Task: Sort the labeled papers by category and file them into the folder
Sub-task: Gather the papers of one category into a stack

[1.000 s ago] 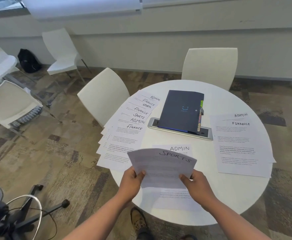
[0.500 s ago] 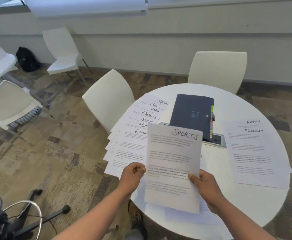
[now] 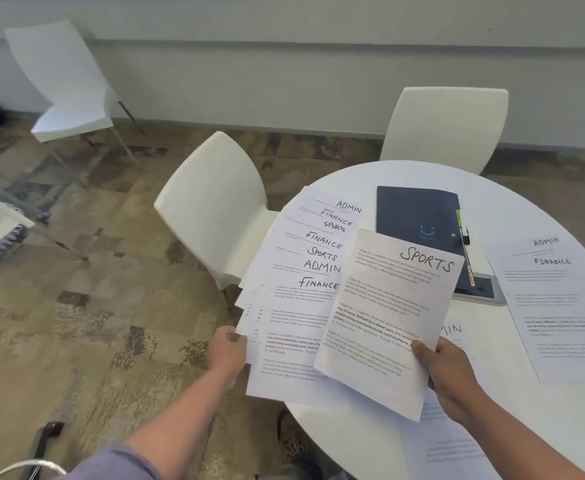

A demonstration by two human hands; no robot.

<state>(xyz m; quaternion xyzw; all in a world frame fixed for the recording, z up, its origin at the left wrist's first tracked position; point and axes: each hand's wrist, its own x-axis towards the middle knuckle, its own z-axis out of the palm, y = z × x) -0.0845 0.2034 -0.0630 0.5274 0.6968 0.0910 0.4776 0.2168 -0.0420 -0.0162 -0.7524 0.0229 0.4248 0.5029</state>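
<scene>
- Sorting is under way: the right hand (image 3: 452,379) pinches the SPORTS sheet (image 3: 384,317) at its lower right edge, held above the bench (image 3: 526,202).
- The left hand (image 3: 227,351) grips the fanned stack of labeled papers (image 3: 301,289) at the bench's left edge.
- The dark folder (image 3: 415,216) lies shut further back; an ADMIN/FINANCE pile (image 3: 557,306) sits to the right.
- Next, likely: a separate spot for SPORTS.

A single head-worn wide-angle camera looks forward and steeply down from above the near edge of the round table (image 3: 526,209), close over it, facing the far wall.
</scene>
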